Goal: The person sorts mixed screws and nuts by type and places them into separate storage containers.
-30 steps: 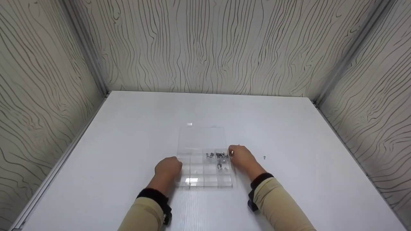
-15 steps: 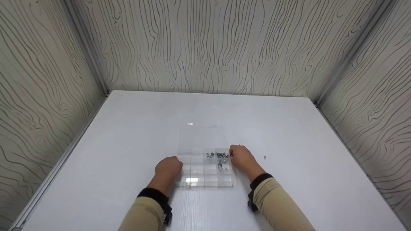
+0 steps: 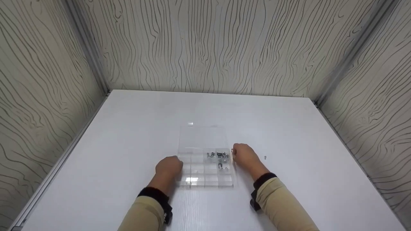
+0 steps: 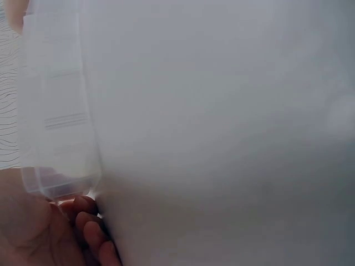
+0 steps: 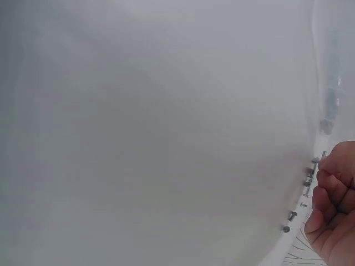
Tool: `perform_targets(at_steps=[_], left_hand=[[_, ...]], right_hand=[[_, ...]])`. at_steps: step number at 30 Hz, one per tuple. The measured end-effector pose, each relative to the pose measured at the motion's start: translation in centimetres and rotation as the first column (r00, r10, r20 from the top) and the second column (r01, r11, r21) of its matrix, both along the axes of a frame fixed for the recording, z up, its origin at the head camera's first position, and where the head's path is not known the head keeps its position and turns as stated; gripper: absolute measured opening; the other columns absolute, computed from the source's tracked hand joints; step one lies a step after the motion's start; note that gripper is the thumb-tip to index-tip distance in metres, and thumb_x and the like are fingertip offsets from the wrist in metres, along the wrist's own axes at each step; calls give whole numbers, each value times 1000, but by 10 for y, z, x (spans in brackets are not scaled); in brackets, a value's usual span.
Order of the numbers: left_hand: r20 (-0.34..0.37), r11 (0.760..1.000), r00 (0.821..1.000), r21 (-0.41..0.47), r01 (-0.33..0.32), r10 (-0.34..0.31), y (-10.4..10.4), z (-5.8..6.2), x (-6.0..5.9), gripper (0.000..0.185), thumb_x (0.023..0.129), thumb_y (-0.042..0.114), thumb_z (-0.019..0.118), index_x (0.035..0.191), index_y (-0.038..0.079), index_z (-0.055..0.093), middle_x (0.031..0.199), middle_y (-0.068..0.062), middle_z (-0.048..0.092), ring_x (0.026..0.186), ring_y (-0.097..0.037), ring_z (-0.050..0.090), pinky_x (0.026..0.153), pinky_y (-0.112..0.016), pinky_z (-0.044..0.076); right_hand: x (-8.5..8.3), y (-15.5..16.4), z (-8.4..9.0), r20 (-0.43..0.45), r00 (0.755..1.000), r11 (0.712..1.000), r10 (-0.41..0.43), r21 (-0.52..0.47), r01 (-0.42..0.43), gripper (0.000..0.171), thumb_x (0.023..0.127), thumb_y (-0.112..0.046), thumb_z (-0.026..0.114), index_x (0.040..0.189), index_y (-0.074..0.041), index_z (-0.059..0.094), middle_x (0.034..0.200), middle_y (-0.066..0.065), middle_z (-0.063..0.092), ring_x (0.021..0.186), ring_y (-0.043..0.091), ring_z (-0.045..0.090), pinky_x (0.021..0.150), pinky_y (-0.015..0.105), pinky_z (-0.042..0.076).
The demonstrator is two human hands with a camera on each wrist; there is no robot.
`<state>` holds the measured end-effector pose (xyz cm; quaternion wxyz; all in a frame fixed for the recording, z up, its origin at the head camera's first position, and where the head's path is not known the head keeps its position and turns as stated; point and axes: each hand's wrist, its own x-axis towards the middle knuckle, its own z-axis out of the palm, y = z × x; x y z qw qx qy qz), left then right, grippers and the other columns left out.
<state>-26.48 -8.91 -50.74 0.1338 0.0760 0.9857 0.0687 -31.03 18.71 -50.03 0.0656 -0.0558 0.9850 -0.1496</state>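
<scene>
A clear plastic compartment box [image 3: 196, 166] lies on the white table with its transparent lid [image 3: 203, 137] folded back. Silvery screws [image 3: 222, 155] and other small metal parts fill a few compartments at its right. My left hand [image 3: 169, 166] grips the box's left side; in the left wrist view its fingers [image 4: 95, 233] curl beside the box wall. Just off the right edge is my right hand [image 3: 246, 156], a narrow gap between it and the box. In the right wrist view its fingers [image 5: 327, 202] are loosely curled near several loose screws [image 5: 309, 176], and I see nothing clearly held.
One small screw [image 3: 265, 157] lies on the table [image 3: 305, 134] to the right of my right hand. Wood-grain panels [image 3: 205, 48] stand behind and at both sides.
My right hand has shifted slightly right, away from the box edge, which it was touching or nearly touching before. The left hand and the box stay almost where they were.
</scene>
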Motion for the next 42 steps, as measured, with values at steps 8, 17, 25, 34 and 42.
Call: perform_targets(at_steps=[8, 17, 25, 34, 42], left_hand=[[20, 998, 999, 47, -50, 49, 3, 5, 5, 12, 72, 3, 63, 84, 5, 63, 85, -8, 60, 73, -20, 52, 60, -35, 49], [47, 962, 980, 187, -198, 192, 3, 2, 2, 19, 83, 15, 49, 86, 3, 63, 86, -10, 62, 74, -21, 54, 63, -36, 50], [35, 964, 980, 177, -198, 195, 2, -2, -1, 25, 88, 20, 44, 84, 4, 63, 85, -9, 62, 73, -21, 54, 63, -36, 49], [22, 991, 994, 82, -107, 106, 3, 1, 1, 7, 77, 9, 58, 78, 6, 64, 90, -7, 62, 73, -19, 53, 61, -35, 49], [-9, 999, 1000, -28, 26, -26, 2, 4, 3, 13, 63, -2, 66, 69, 8, 62, 93, -5, 62, 71, -19, 51, 58, -34, 49]], right_hand=[[1, -1, 19, -46, 999, 998, -9, -64, 6, 8, 79, -8, 63, 82, -8, 56, 78, 3, 57, 71, 18, 52, 63, 32, 47], [8, -16, 22, -61, 995, 991, 80, -99, -86, 10, 76, -6, 64, 81, -12, 57, 75, 0, 55, 70, 16, 52, 64, 30, 46], [12, -21, 21, -66, 988, 987, 139, -66, -144, 8, 78, -7, 64, 79, -11, 58, 76, 1, 56, 73, 17, 53, 68, 33, 47], [5, -10, 20, -100, 991, 990, 85, -100, -95, 7, 80, -8, 64, 81, -10, 58, 75, 1, 56, 71, 16, 53, 64, 31, 47], [-2, 8, 14, -109, 994, 998, 5, -56, -11, 7, 85, -13, 62, 87, -7, 60, 82, 6, 61, 77, 21, 57, 68, 33, 49]])
